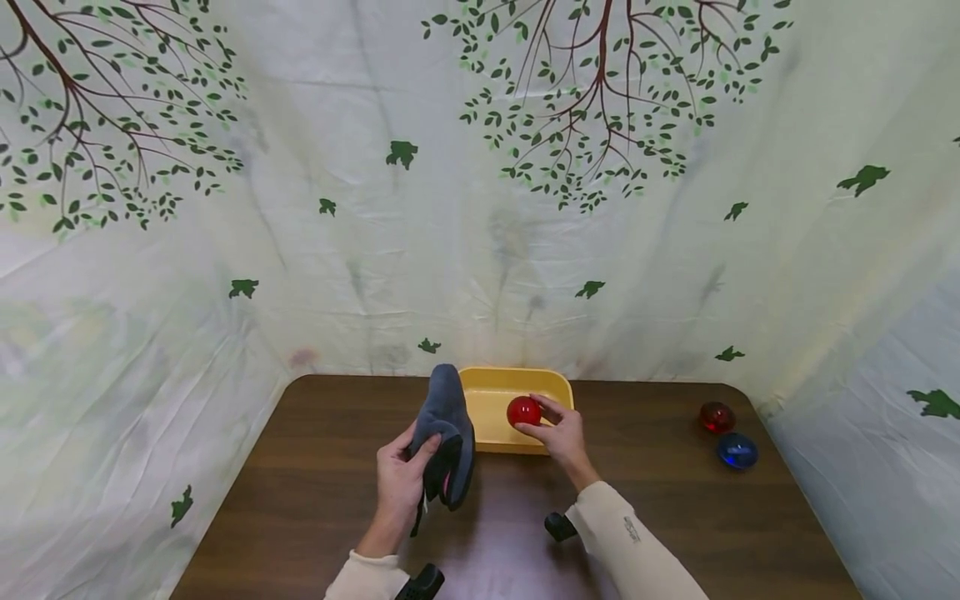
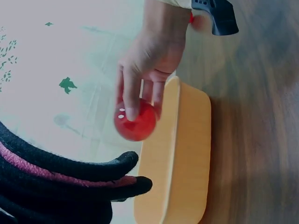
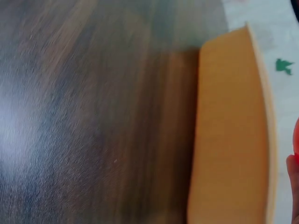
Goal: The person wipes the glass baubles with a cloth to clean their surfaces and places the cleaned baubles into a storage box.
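Observation:
My left hand (image 1: 401,475) grips a grey-blue, shoe-shaped cloth item (image 1: 444,400), thumb pressed on its near side. Its narrow rounded end points up and away, left of the tray. Black edges with a pink lining (image 2: 70,173) show in the left wrist view. Between thumb and fingertips, my right hand (image 1: 558,429) pinches a glossy red ball (image 1: 523,412). From the head view the ball overlaps the yellow tray (image 1: 556,380); in the left wrist view it hangs beside the tray's rim. Only a sliver of the ball (image 3: 296,137) enters the right wrist view.
A clear red ball (image 1: 717,417) and a clear blue ball (image 1: 738,451) lie on the right side of the brown wooden table (image 1: 645,450). Behind the table hangs a white curtain (image 1: 465,250) printed with branches and leaves. Dark wrist devices (image 1: 560,527) sit at both cuffs.

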The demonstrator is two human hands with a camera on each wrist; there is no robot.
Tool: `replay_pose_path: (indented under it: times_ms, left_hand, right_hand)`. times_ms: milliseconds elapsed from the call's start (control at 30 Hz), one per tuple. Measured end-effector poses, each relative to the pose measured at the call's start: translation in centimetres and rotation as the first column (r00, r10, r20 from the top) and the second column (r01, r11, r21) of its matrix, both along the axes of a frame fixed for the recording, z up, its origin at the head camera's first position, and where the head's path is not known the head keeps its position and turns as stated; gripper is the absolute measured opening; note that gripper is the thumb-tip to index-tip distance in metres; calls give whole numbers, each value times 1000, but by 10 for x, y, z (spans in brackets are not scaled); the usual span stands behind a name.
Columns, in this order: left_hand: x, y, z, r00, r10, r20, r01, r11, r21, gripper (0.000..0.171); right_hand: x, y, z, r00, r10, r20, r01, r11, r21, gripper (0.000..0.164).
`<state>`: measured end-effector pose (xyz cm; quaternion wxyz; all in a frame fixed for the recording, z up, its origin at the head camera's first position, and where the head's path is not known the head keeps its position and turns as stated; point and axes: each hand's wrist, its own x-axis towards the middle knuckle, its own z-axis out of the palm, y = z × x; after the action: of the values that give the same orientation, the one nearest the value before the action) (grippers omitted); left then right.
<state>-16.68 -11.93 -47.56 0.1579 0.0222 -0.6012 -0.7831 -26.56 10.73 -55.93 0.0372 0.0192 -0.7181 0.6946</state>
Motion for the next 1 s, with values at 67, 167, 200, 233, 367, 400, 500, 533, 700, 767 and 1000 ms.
replay_pose_path:
  times_ms: [67, 167, 200, 233, 367, 400, 500, 533, 700, 767, 1000]
  left_hand:
    - [-1, 0, 0, 1000, 2, 4, -2, 1000, 0, 37]
    - [-1, 1, 0, 1000, 0, 0, 0, 1000, 3, 36]
    - [-2, 2, 0, 1000, 0, -2, 0, 1000, 4, 35]
    - [-2, 2, 0, 1000, 1, -5, -1, 1000, 6, 35]
    - [-4, 3, -1, 1000, 9, -10, -8, 1000, 11, 34]
    - [-4, 3, -1, 1000, 10, -12, -10, 1000, 11, 33]
    - [-5, 4, -1, 1000, 14, -22, -14, 1000, 12, 32]
    - [-5, 4, -2, 999, 16, -28, -15, 1000, 10, 32]
    - [-7, 6, -2, 999, 16, -33, -16, 1000, 7, 32]
    - [-7, 6, -3, 999, 14, -29, -14, 1000, 8, 32]
    - [-8, 5, -4, 1000, 21, -17, -21, 1000, 16, 31]
  right_hand:
    - [-4, 0, -6, 1000, -14, 16, 14, 999, 43, 52]
    - [-10, 0, -12, 999, -28, 39, 24, 995, 94, 53]
    - [-12, 0, -14, 998, -30, 48, 25, 994, 106, 53]
    - [-13, 0, -15, 998, -31, 57, 24, 992, 120, 53]
    - [-17, -1, -18, 999, -20, 43, 13, 985, 171, 52]
    - [-18, -2, -19, 999, -16, 39, 8, 982, 188, 52]
    - [-20, -3, -21, 1000, -2, 30, -5, 975, 224, 51]
    - [-21, -3, -22, 999, 2, 32, -9, 971, 237, 51]
    - [-22, -4, -21, 999, 1, 53, -15, 962, 274, 52]
    - [-21, -5, -20, 998, -6, 62, -12, 958, 288, 52]
    - [-21, -7, -20, 998, 14, 55, -31, 946, 322, 50]
